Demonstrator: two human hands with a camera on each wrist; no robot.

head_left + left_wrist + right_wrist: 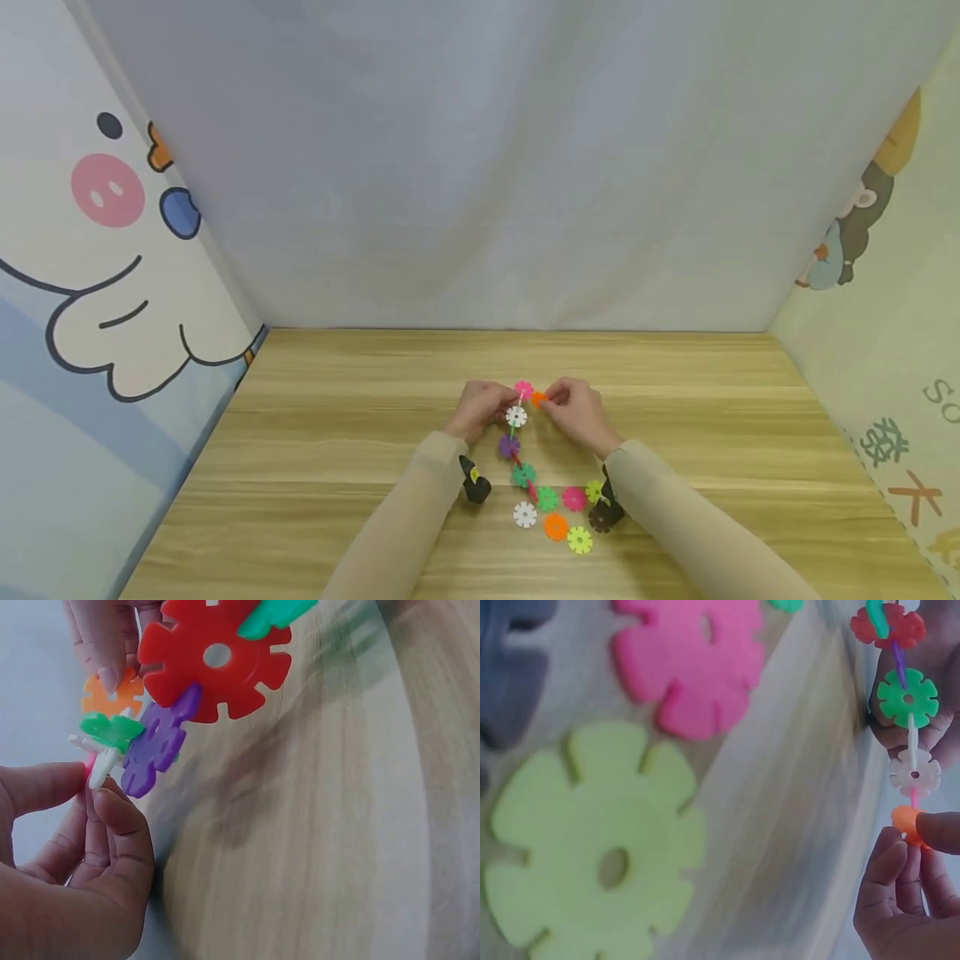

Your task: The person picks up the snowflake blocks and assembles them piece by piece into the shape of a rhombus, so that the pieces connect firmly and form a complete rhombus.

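A chain of notched plastic flower discs hangs in the air, with red (217,690), purple (509,446), green (907,698) and white (516,417) pieces slotted edge to edge. At its upper end is a pink disc (523,388), which my left hand (480,408) pinches between thumb and fingers. Thumb and fingers of my right hand (581,414) hold an orange disc (905,822) right at the pink one's edge. Most of the pink disc is covered by fingers in the left wrist view. Lower down, a teal disc (524,475) continues the chain.
Loose discs lie on the wooden table (337,400) below the hands: green (547,499), pink (573,499), white (525,515), orange (556,527), yellow-green (580,540) and black (601,519). A pale curtain (480,208) stands behind the table, with printed panels at both sides.
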